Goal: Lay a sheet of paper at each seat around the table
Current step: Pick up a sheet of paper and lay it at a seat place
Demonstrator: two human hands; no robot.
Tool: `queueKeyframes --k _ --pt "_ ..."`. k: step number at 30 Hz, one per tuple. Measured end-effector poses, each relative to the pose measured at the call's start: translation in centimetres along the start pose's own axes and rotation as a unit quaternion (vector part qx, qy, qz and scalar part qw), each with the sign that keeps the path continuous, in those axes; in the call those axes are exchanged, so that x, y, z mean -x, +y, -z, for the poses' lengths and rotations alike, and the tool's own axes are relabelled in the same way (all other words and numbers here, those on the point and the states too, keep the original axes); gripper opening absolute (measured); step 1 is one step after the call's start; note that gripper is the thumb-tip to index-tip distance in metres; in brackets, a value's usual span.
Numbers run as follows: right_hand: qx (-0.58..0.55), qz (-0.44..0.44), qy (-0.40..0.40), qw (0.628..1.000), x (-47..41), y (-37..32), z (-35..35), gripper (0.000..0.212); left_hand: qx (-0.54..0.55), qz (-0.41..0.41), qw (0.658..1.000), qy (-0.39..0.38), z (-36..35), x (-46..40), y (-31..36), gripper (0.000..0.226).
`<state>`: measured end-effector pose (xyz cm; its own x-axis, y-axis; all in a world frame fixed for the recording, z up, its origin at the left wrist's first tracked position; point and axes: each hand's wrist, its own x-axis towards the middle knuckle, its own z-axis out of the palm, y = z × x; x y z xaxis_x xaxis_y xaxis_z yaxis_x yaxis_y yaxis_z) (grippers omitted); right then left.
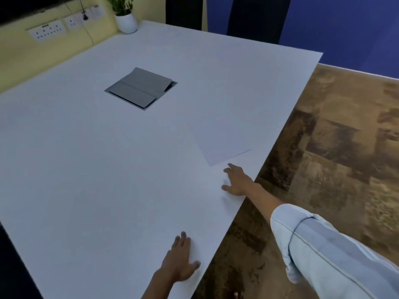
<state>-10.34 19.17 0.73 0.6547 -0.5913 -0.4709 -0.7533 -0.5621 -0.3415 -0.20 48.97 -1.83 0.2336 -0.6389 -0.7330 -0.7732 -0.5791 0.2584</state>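
Observation:
A white sheet of paper (224, 145) lies flat on the white table (90, 169), close to the table's right edge. My right hand (236, 180) rests on the table just in front of the sheet, fingers spread, a small gap between fingertips and paper. My left hand (181, 262) lies flat on the table near the front right edge, fingers apart and holding nothing. The white-on-white surface makes it hard to tell whether another sheet lies under either hand.
A grey cable hatch (141, 88) with a raised lid sits in the table's middle. A white pot with a green plant (126, 21) stands at the far corner by wall sockets (48, 29). Brown patterned carpet (336, 147) runs along the right.

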Motion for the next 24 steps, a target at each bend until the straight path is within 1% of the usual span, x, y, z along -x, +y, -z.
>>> queueKeyframes --k 2,4,5,7,9,11,13,15,17,18,20,22,24 --pt "0.025 0.012 -0.016 0.999 -2.4 -0.6 0.6 0.102 -0.002 0.005 1.0 0.008 -0.4 -0.2 -0.1 0.089" --pt "0.055 0.017 -0.048 0.997 -4.2 -1.2 0.6 0.126 0.0 0.01 1.0 0.015 -0.8 -0.4 -0.2 0.088" --pt "0.068 0.017 -0.062 0.996 -4.8 -1.4 0.4 0.134 0.003 0.011 1.0 0.019 -1.0 -0.5 -0.2 0.087" --pt "0.097 0.021 -0.07 0.993 -5.0 -1.6 -0.7 0.143 0.011 0.014 1.0 0.025 -1.1 -0.6 -0.3 0.086" --pt "0.122 0.034 -0.068 0.99 -3.9 -2.0 -2.3 0.147 0.04 0.018 0.998 0.037 -1.3 -0.3 -0.3 0.083" --pt "0.128 0.048 -0.057 0.989 -1.7 -2.5 -4.5 0.148 0.111 0.031 0.991 0.071 -1.2 0.0 0.0 0.08" --pt "0.137 0.068 -0.04 0.987 1.5 -2.9 -6.6 0.144 0.216 0.072 0.964 0.138 -0.7 0.1 0.7 0.07" --pt "0.131 0.095 -0.015 0.987 4.9 -3.2 -9.1 0.136 0.324 0.128 0.911 0.22 0.2 0.0 1.2 0.052" --pt "0.097 0.128 -0.002 0.987 8.1 -3.3 -11.7 0.13 0.415 0.175 0.855 0.256 1.2 -0.2 1.6 0.051" --pt "0.086 0.145 -0.007 0.986 9.3 -3.3 -12.8 0.129 0.44 0.19 0.838 0.261 1.4 -0.5 1.9 0.054" --pt "0.103 0.179 -0.019 0.978 11.3 -3.2 -14.7 0.125 0.459 0.207 0.822 0.266 1.5 -1.0 2.5 0.06" --pt "0.125 0.208 -0.014 0.97 12.8 -3.3 -16.1 0.111 0.462 0.205 0.822 0.263 1.3 -1.2 3.3 0.062" --pt "0.126 0.233 0.015 0.964 13.5 -3.3 -17.0 0.097 0.461 0.201 0.826 0.254 0.7 -1.0 3.7 0.06"
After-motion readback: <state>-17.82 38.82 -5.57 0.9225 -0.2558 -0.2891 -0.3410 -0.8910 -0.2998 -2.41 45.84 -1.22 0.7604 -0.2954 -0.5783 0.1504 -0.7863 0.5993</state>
